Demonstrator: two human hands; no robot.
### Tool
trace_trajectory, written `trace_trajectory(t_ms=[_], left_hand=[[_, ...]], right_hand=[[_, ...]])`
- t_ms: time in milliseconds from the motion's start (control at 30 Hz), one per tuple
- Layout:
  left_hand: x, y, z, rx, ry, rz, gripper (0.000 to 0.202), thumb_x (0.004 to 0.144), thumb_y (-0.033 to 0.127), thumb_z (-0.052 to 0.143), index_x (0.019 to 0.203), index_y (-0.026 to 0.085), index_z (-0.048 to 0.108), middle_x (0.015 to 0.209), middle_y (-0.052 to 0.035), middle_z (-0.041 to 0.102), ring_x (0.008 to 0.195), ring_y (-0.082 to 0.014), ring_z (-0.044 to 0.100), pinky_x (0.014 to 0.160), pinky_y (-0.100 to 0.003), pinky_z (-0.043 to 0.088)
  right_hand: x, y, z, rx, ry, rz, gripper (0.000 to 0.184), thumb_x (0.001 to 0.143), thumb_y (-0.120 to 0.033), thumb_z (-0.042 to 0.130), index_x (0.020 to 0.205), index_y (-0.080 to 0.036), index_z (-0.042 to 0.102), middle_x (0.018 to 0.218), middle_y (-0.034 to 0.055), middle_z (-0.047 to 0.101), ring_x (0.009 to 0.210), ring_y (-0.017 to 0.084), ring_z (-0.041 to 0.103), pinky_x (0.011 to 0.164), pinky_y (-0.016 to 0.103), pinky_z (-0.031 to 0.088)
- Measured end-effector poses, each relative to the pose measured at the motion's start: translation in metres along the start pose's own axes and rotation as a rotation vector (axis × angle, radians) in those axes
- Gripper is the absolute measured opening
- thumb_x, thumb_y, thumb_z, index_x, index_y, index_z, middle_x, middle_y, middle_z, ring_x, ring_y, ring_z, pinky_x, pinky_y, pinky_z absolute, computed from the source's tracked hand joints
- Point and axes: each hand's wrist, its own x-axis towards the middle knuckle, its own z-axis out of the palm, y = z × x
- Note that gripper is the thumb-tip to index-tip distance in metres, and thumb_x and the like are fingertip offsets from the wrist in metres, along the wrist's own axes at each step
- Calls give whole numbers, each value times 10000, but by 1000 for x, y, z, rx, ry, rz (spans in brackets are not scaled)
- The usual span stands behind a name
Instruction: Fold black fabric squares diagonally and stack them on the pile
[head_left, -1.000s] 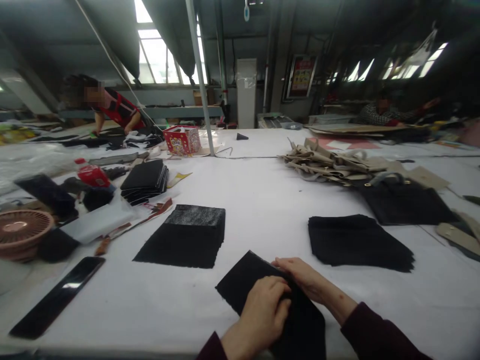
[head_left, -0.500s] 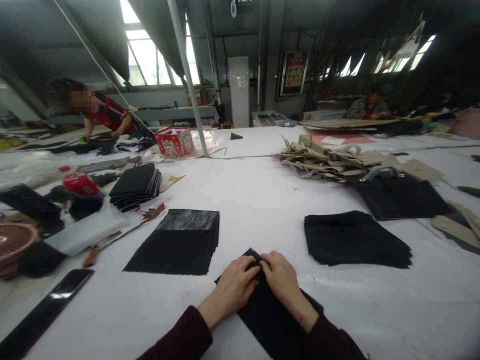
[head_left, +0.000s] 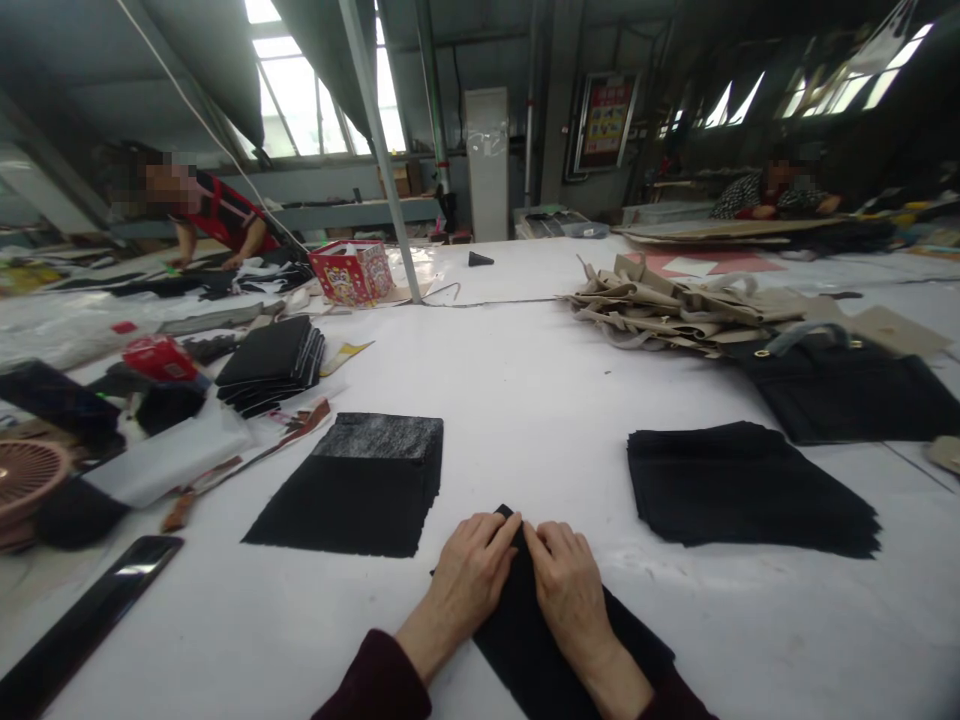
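A black fabric piece lies folded on the table in front of me, its far corner pointing away. My left hand rests on its left side, thumb and index finger closed at the fold near that corner. Facing it, my right hand presses the same fold with bent fingers, its index fingertip almost meeting the left one. Part of the fabric is hidden under both hands. To the left lies a stack of black fabric pieces, the top one with a grey speckled strip. On the right sits another black fabric stack.
A black phone-like slab, a pink fan and a folded black pile are on the left. Beige straps and pieces and a black bag panel lie at right. Two people work farther back.
My fingers have shifted along the fold, with the index fingers now straighter and closer to the far corner. The view has turned slightly left, so things at right appear farther right.
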Motion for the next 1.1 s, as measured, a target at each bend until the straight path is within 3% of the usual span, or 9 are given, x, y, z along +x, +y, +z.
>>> trace_trajectory(t_ms=[300,533,1100], left_hand=[[3,-6,6,82,-44,29,464,941,128,456,1382,271,463,1195,-83,556,1060,-236,539,897,-404,493],[4,-6,6,69,-45,-3,458,928,122,470,1366,256,486,1197,-85,554,1060,-240,535,901,-416,495],[4,-7,7,37,-25,-60,418,949,181,479,1360,254,496,1213,-85,552,1094,-245,525,954,-433,472]], right_hand=[[0,0,7,-79,80,-75,314,938,-59,368,1154,-114,589,872,76,553,802,219,476,720,369,386],[0,0,7,-69,57,-92,349,943,-65,369,1239,-102,549,887,79,545,803,217,481,722,369,395],[-1,1,8,-90,48,-98,324,933,-71,399,1197,-117,582,887,82,547,805,219,487,726,373,382]])
